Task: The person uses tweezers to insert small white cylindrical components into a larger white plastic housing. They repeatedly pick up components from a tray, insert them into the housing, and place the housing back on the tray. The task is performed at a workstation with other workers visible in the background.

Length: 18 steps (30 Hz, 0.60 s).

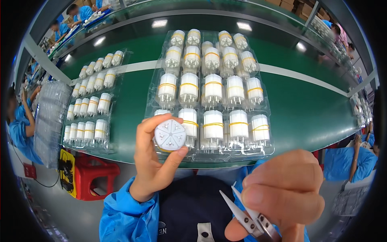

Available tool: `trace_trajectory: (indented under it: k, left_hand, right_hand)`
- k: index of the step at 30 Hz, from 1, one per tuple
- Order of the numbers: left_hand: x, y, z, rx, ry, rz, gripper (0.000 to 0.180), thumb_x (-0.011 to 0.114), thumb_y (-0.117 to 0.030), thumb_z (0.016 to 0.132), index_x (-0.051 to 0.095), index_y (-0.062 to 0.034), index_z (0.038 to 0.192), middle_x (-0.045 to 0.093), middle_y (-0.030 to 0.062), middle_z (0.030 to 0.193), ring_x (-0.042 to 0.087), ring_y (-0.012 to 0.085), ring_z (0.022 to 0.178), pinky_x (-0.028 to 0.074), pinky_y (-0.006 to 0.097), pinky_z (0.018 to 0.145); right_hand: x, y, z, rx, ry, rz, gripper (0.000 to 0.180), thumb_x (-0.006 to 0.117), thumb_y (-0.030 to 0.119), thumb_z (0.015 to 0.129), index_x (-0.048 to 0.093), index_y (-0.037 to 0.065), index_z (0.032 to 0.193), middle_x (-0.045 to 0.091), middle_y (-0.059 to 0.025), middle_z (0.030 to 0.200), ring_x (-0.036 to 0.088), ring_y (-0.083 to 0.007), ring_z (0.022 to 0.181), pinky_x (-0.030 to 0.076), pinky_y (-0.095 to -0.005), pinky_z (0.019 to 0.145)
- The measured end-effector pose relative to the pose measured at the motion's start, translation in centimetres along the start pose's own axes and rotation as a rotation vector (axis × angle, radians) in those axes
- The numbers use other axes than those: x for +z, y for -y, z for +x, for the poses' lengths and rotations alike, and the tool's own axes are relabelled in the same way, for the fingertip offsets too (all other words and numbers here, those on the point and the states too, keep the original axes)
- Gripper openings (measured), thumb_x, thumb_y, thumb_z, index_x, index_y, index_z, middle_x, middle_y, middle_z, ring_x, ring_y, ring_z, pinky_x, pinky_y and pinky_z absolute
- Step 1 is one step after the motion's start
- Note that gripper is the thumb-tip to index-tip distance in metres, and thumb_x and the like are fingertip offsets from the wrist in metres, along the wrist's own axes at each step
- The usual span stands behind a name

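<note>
Left hand [150, 165] pinches a cylinder [170, 135], pronged end to camera, before the tray [258, 152]; its side is mostly hidden. Right hand [288, 189] grips snips [246, 219], blades parted; fingers obscure the grip, and the lower edge crops it.

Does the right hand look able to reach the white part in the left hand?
Likely yes: nothing visible stands between the right hand, holding tweezers, and the white part in the left hand.
</note>
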<state>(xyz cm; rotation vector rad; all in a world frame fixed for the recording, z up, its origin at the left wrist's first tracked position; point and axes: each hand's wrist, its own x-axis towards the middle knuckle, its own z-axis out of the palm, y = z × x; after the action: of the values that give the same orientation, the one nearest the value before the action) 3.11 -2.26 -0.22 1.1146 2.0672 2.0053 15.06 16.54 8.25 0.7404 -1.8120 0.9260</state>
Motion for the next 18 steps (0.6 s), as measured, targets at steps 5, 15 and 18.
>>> trace_trajectory:
  k: [5,15,18]
  left_hand:
    - [-3.0,-4.0,2.1,-0.007,0.144,0.147,0.052,0.064,-0.002,0.082,0.045,0.0039,0.130,0.057,0.0176,0.116,0.057,0.0217,0.102,0.044,0.031,0.089]
    - [2.5,3.7,24.6,0.188,0.303,0.762,0.038,0.064,-0.030,0.088,0.055,-0.0021,0.113,0.059,0.0206,0.104,0.059,0.0391,0.098,0.048,0.042,0.084]
    - [6.0,6.9,27.7,0.051,0.224,0.961,0.040,0.061,-0.034,0.091,0.055,-0.0040,0.117,0.058,0.0224,0.109,0.059,0.0390,0.103,0.048,0.046,0.087]
  right_hand:
    - [-1.3,-2.1,-3.6,0.056,-0.276,-0.144,0.049,0.071,0.040,0.080,0.061,0.002,0.109,0.064,-0.0142,0.092,0.063,-0.0276,0.072,0.053,-0.0357,0.065]
    - [-5.0,-11.6,-8.6,0.514,-0.609,-0.272,0.032,0.069,0.002,0.084,0.063,-0.006,0.115,0.064,-0.0118,0.091,0.061,-0.0146,0.077,0.050,-0.0254,0.069]
    - [-4.9,-11.9,-9.4,0.542,-0.605,-0.259,0.030,0.070,0.003,0.084,0.064,-0.006,0.112,0.065,-0.0116,0.088,0.061,-0.0149,0.076,0.050,-0.0256,0.069]
